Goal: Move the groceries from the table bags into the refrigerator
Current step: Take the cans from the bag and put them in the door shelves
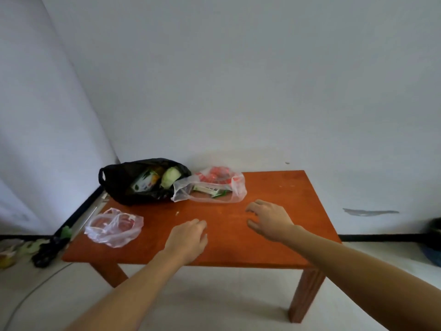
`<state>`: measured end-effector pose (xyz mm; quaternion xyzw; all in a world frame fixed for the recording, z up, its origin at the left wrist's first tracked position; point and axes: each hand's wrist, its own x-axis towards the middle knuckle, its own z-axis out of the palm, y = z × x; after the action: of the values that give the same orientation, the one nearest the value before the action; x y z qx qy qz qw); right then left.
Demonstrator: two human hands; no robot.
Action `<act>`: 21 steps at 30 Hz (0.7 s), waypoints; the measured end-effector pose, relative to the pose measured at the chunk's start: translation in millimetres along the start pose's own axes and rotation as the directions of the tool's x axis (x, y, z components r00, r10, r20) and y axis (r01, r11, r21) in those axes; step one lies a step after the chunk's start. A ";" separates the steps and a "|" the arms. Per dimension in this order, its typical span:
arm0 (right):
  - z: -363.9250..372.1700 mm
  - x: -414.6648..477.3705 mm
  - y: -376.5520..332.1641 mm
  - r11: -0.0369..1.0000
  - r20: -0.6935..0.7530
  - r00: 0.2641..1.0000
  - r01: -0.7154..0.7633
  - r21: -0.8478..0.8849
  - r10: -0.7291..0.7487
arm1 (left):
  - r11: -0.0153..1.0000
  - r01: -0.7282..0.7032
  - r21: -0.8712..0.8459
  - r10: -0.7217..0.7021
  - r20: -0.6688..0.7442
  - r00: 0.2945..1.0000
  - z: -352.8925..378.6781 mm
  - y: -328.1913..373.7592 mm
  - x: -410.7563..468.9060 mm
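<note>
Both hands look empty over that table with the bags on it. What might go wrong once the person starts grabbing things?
The black plastic bag lies open at the orange wooden table's far left corner; tugging it could spill its pale green vegetable off the edge. The right hand is nearest the clear plastic bag with red print, whose thin, open mouth might drop packets if lifted carelessly.

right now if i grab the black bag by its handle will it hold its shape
Probably not. The black bag looks like thin film, slumped on the table, so it would likely sag. Its mouth gapes with a packet and a green item showing; they might slide out.
</note>
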<state>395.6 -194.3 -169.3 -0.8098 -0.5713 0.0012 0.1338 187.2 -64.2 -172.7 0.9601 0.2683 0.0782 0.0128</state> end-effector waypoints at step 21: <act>157.4 330.1 33.3 0.984 0.302 0.938 -0.143 -0.105 0.169 | 0.971 -0.217 -0.102 0.234 0.209 0.949 129.6 -210.6 303.5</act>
<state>516.7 134.7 -278.4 -0.8471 -0.5187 0.1156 0.0091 355.5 275.3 -271.2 0.9860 0.1503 -0.0168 0.0704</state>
